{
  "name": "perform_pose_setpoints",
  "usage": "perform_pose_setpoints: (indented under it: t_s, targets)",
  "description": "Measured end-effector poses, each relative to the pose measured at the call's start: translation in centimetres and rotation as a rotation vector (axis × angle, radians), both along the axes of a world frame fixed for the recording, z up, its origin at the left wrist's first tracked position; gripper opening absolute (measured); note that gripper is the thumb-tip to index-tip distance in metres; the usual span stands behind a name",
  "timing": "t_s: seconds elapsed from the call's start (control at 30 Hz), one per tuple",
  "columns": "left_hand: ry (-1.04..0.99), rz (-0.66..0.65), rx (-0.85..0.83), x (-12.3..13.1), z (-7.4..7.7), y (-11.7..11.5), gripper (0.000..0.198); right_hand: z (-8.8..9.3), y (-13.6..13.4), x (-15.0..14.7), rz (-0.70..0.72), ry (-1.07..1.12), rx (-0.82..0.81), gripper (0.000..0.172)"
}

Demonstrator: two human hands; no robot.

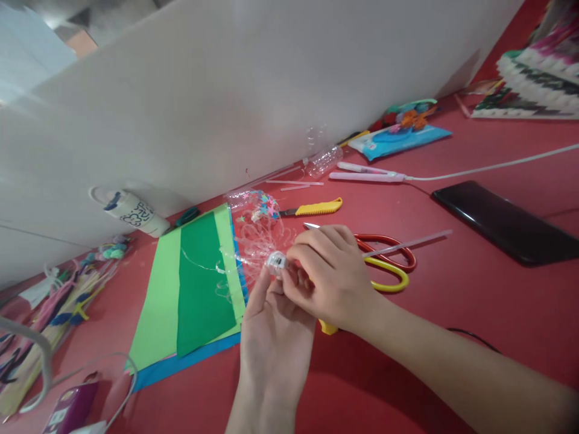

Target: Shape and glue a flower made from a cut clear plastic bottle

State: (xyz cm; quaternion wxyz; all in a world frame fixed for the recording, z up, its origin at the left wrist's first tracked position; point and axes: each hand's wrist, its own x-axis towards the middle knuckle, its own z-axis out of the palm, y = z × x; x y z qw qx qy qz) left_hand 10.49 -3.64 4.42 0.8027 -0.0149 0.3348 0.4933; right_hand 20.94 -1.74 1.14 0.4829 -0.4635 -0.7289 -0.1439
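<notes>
Centre of frame: the left hand [277, 316] and right hand [333, 278] jointly pinch a small whitish piece [276, 263], apparently adjusting it, and the next move calls for steadiness.

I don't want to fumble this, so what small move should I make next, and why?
Perhaps steady the small clear piece with your left hand before your right hand lifts away: both hands meet at it, and thin clear strips spread just beyond, likely to snag.

Round piece [276, 263] seemingly whitish
</notes>
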Motion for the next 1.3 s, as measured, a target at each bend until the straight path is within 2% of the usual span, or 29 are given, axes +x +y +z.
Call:
perform_pose_setpoints:
  t_s: [0.3,0.7,0.93,1.07,1.3]
  targets:
    - [-0.010,0.005,-0.003,-0.2,-0.2,0.0,0.031,-0.3,0.3,0.8,0.012,-0.182,0.175,0.010]
    - [-0.078,-0.013,0.028,-0.6,-0.9,-0.1,0.024,-0.6,0.4,1.0,0.054,-0.197,0.161,0.008]
    - [-0.100,-0.059,0.014,-1.0,-0.8,-0.1,0.031,-0.4,0.3,0.9,0.070,-0.146,0.163,0.005]
    - [-0.092,-0.062,0.032,-1.0,-0.7,-0.2,0.030,-0.2,0.2,0.9,0.098,-0.054,0.159,0.009]
    - [0.007,-0.011,0.041,-0.8,-0.9,-0.2,0.022,0.2,-0.4,0.1,0.098,0.206,-0.073,0.015]
